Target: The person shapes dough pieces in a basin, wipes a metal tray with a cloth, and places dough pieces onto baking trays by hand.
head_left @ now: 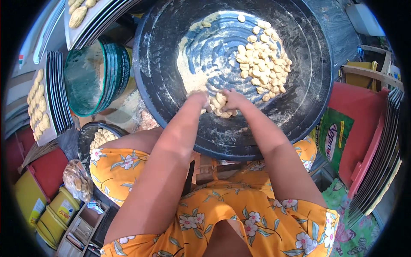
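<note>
Both my hands are down in a wide black basin [162, 43], at its near side. Small pale dough pieces [219, 102] are bunched between them. My left hand [198, 99], dusted with flour, curls round the left of the bunch; some of its fingers are hidden. From the other side, my right hand [233, 100] closes its fingers against the same pieces. A larger heap of dough pieces [265, 60] lies to the right in the basin. Loose flour [192, 77] is spread beyond my left hand, and one flattish piece [206, 24] sits apart near the far side.
Stacked trays bearing shaped dough [38, 105] stand at the left, with another tray stack [83, 19] above. Nested green buckets [102, 77] are beside the basin. A smaller black tub [87, 132] holds more dough by my left knee. A red container [359, 115] and thin trays [376, 162] flank the right.
</note>
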Motion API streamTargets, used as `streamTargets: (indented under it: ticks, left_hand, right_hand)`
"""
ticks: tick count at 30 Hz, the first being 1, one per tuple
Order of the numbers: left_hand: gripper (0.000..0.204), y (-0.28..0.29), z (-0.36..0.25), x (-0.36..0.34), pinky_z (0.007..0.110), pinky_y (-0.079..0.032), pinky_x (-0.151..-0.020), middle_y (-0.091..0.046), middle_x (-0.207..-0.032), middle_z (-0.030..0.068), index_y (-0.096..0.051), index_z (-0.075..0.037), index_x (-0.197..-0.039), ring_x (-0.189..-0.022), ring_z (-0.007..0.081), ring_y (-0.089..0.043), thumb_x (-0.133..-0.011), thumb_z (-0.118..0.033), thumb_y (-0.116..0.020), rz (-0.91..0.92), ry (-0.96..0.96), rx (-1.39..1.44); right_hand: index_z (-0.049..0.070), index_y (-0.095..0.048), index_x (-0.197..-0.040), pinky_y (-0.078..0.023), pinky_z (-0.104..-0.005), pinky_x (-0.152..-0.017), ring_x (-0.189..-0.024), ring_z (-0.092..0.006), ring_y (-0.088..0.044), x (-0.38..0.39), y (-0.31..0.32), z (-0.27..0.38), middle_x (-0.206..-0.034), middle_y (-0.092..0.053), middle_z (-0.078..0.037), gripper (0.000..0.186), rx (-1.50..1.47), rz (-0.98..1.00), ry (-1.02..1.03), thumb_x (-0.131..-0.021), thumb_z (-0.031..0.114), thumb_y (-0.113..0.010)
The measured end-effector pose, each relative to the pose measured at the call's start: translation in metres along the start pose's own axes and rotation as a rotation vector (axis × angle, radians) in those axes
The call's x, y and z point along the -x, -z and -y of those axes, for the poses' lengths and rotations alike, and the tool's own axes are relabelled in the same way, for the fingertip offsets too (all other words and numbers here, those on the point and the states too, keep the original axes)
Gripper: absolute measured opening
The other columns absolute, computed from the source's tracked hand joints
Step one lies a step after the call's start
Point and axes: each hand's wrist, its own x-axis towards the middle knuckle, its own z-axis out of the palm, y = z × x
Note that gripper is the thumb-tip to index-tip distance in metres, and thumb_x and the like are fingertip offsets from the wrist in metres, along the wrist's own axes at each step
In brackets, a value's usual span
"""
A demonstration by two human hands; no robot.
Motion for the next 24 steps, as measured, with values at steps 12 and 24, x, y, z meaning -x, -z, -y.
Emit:
streamTargets:
  ticks: [12,24]
  left_hand:
    - [0.056,0.022,0.006,0.035,0.038,-0.048,-0.092,-0.060,-0.120,0.0152,-0.052,-0.012,-0.128,-0.111,0.0304,-0.058,-0.074,-0.023,-0.064,-0.241,0.103,-0.027]
    - [0.061,-0.036,-0.013,0.000,0.039,-0.048,-0.089,-0.063,-0.111,0.0151,-0.056,-0.016,-0.120,-0.101,0.0320,-0.061,-0.063,-0.019,-0.076,-0.336,-0.093,-0.043]
  right_hand:
    - [0.008,-0.049,-0.122,-0.051,-0.0340,-0.063,-0.075,-0.0190,-0.058,-0.006,-0.043,-0.077,-0.090,-0.062,-0.007,0.058,-0.785,-0.066,0.075,-0.068,0.012,-0.071]
    - [0.034,-0.041,-0.134,-0.046,-0.0442,-0.096,-0.119,-0.0404,-0.045,0.000,-0.072,0.006,-0.136,-0.033,-0.015,0.074,0.160,-0.470,0.003,-0.069,0.026,-0.077]
